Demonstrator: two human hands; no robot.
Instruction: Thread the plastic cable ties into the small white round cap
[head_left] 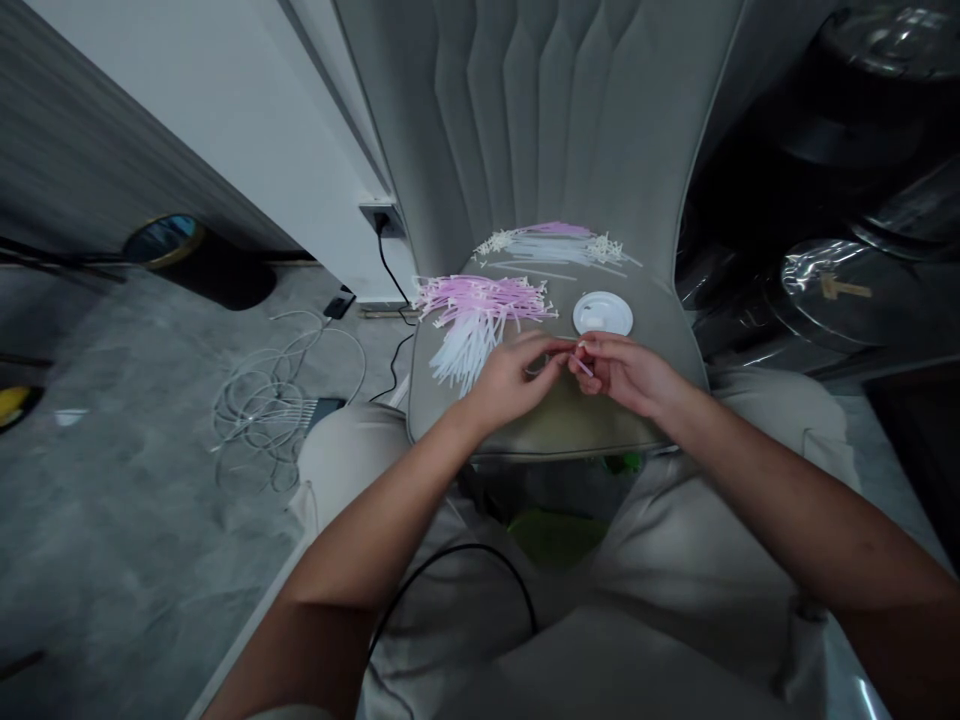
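Black cable [480,547], looped over lap, six o'clock. Pink stick [583,366] pinched by right hand [626,372] above chair seat [600,425]; left hand [517,378] fingertips drawn together, contents unclear. Shallow white dish [603,313], one o'clock; pink-and-white stick pile [484,300], ten.

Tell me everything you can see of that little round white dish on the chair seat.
The small round dish is white and shallow, with a raised rim, and looks like plastic, though that is a guess. Something whitish sits inside it, too small to make out. It lies flat on the grey seat, right of the pink sticks and just beyond the right hand. Whether the fingers touch its near edge is unclear.
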